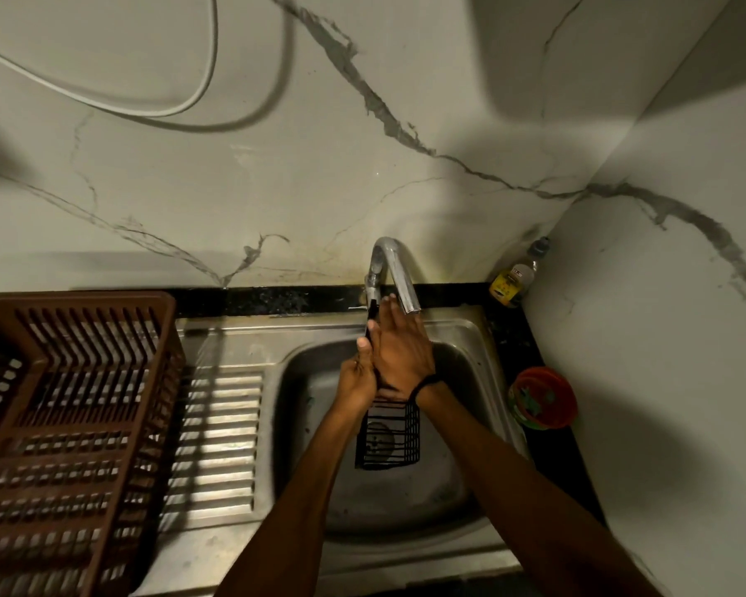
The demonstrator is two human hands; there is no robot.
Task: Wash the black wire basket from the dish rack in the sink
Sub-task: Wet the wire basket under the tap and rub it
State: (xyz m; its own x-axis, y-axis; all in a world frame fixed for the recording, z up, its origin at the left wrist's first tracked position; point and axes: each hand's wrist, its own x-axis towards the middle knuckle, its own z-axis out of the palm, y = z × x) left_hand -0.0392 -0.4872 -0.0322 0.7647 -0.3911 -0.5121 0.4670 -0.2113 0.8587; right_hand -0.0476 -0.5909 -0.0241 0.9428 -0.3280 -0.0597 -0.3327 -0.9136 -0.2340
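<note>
Your forearms rise from the bottom edge toward the frame's centre, with a brown dish rack (61,402) at lower left. Just beyond your wrists, the black wire basket (388,437) hangs over the sink (470,338) bowl. Your left hand (356,377) curls around its upper part. Your right hand (401,351) lies flat against it, fingers straight, under the faucet (395,269) spout. A bottle (517,277) stands at far centre right.

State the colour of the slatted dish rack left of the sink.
The dish rack is brown; head view.
</note>
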